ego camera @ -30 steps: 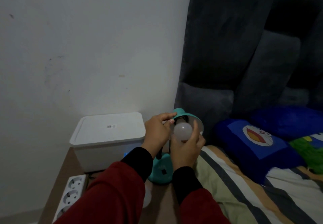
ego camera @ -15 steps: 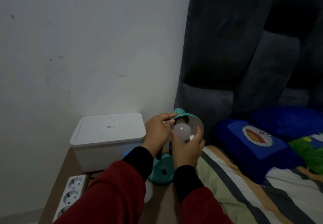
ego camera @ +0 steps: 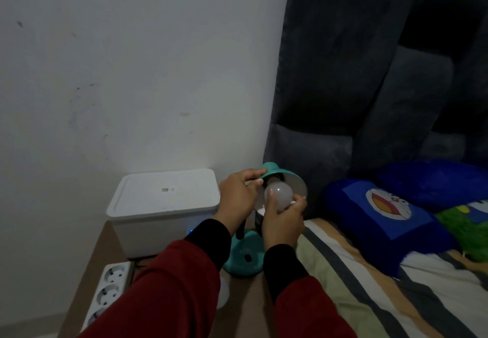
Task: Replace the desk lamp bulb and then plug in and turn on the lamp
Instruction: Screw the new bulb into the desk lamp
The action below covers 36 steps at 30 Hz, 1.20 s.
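Observation:
A teal desk lamp stands on a brown bedside surface, its round base (ego camera: pixel 245 256) low and its shade (ego camera: pixel 287 179) tilted towards me. A white bulb (ego camera: pixel 280 194) sits at the mouth of the shade. My right hand (ego camera: pixel 282 221) grips the bulb from below with thumb and fingers around it. My left hand (ego camera: pixel 237 197) pinches the shade's left rim. Whether the bulb's cap is inside the socket is hidden. A second white bulb (ego camera: pixel 223 294) lies partly behind my left sleeve. A white power strip (ego camera: pixel 108 290) lies at lower left.
A white lidded box (ego camera: pixel 163 205) stands against the wall left of the lamp. To the right is a bed with a striped blanket (ego camera: pixel 369 285), a blue cartoon pillow (ego camera: pixel 385 213) and a dark padded headboard (ego camera: pixel 369 100).
My right hand has turned around the bulb: the thumb now lies on its left side and the fingers on its right. The left hand and shade stay put.

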Tool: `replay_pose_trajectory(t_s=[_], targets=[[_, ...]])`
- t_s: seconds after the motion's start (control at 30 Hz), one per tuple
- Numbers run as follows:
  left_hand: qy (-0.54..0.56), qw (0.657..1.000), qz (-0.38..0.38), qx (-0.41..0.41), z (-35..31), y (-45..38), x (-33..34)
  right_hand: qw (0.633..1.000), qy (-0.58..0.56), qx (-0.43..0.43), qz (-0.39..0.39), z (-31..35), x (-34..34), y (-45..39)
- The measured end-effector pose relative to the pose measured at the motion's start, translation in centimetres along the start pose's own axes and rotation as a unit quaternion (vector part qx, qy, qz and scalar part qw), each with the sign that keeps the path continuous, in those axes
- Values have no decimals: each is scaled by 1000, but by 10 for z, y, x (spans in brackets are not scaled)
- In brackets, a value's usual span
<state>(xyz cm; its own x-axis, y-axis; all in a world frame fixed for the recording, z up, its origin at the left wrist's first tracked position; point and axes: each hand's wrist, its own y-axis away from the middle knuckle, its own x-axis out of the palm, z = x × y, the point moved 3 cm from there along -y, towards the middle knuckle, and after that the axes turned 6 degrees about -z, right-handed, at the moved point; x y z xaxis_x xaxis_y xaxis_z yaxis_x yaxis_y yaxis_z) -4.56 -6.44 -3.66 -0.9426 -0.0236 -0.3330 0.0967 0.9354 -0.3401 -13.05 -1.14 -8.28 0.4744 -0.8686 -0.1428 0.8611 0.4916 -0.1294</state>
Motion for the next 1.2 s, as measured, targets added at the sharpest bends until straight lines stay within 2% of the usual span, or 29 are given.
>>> replay_pose_trajectory(t_s=[0.17, 0.3, 0.43, 0.57, 0.7, 0.87, 1.0, 1.2], targets=[[10, 1000, 1, 0, -1, 2, 0, 999, 24, -30, 1, 7, -1, 1], [1, 1000, 2, 1, -1, 0, -1, 1000, 8, 3, 17, 7, -1, 1], [4, 1000, 5, -7, -1, 1, 0, 999, 20, -30, 25, 8, -4, 1], [2, 1000, 5, -1, -2, 1, -1, 999, -3, 31, 35, 7, -3, 2], [4, 1000, 3, 0, -2, 0, 1, 999, 31, -21, 30, 11, -4, 2], [6, 1000, 3, -4, -1, 0, 1, 999, 32, 25, 37, 7, -3, 1], [10, 1000, 4, -2, -1, 1, 1, 997, 52, -26, 41, 9, -3, 3], [15, 1000, 6, -6, -1, 0, 1, 998, 40, -17, 37, 8, -4, 3]])
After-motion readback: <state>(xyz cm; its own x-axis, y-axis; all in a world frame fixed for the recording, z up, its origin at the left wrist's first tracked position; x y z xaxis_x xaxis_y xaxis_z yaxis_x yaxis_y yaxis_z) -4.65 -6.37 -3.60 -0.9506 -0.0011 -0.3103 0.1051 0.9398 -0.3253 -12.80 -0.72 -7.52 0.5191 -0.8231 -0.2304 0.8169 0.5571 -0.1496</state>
